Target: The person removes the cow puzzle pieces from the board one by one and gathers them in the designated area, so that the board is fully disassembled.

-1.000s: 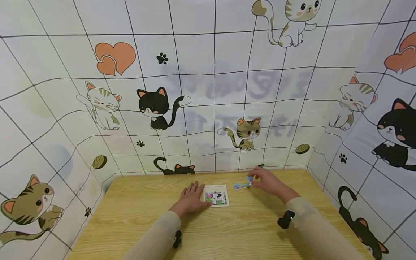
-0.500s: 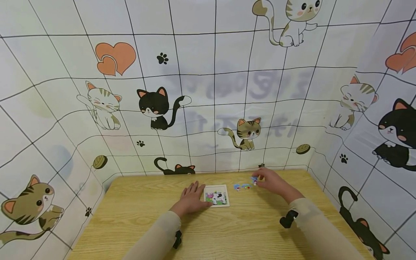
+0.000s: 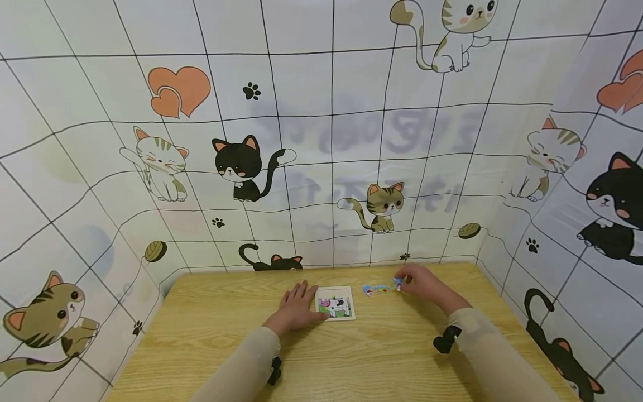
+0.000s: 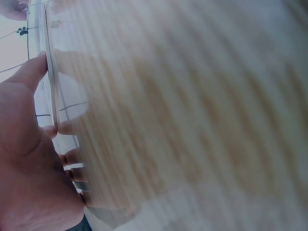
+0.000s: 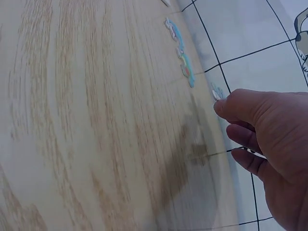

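A small puzzle board [image 3: 346, 290] with a white rim and a cow picture lies on the wooden table. My left hand [image 3: 298, 308] rests flat at its left side, fingers spread on the table and thumb at the near edge. The left wrist view shows the board edge-on [image 4: 52, 82] against the thumb. To the right, my right hand [image 3: 424, 286] pinches a blue and white puzzle piece [image 3: 397, 284] between thumb and fingertips; in the right wrist view the thumb partly hides this piece [image 5: 217, 92].
Two more bright puzzle pieces, one blue and red [image 3: 367, 290] and one blue and green [image 3: 382, 289], lie between the board and my right hand. Behind the table [image 3: 226, 329] hangs a white grid-lined cloth [image 3: 311, 167] with printed cats, which also covers both sides.
My right hand has drawn the pinched puzzle piece rightward, away from the two other pieces, and lowered it slightly. The left hand and the board have stayed in place.
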### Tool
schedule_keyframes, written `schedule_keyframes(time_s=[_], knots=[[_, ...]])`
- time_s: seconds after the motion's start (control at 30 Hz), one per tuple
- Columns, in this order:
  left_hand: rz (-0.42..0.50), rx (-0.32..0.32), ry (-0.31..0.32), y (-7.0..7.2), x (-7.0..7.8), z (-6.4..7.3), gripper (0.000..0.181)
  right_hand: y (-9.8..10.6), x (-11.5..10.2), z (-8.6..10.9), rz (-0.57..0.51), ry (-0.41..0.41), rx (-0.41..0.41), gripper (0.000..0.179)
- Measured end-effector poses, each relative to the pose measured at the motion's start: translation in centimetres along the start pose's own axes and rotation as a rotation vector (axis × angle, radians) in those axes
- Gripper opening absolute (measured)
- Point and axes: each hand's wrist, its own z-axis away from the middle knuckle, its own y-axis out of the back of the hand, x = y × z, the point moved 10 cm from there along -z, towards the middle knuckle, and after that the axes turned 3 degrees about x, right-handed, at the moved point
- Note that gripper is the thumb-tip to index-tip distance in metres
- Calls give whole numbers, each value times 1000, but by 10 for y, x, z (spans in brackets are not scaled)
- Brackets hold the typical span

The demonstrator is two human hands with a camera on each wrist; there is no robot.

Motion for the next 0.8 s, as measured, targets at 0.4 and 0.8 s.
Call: schedule_keyframes(time_s=[0.4, 0.8], knots=[[5, -9, 0, -2, -2, -1, 98, -11, 13, 1, -26, -37, -34, 19], [28, -7, -8, 0, 2, 2, 98, -18, 16, 1, -16, -36, -73, 18]])
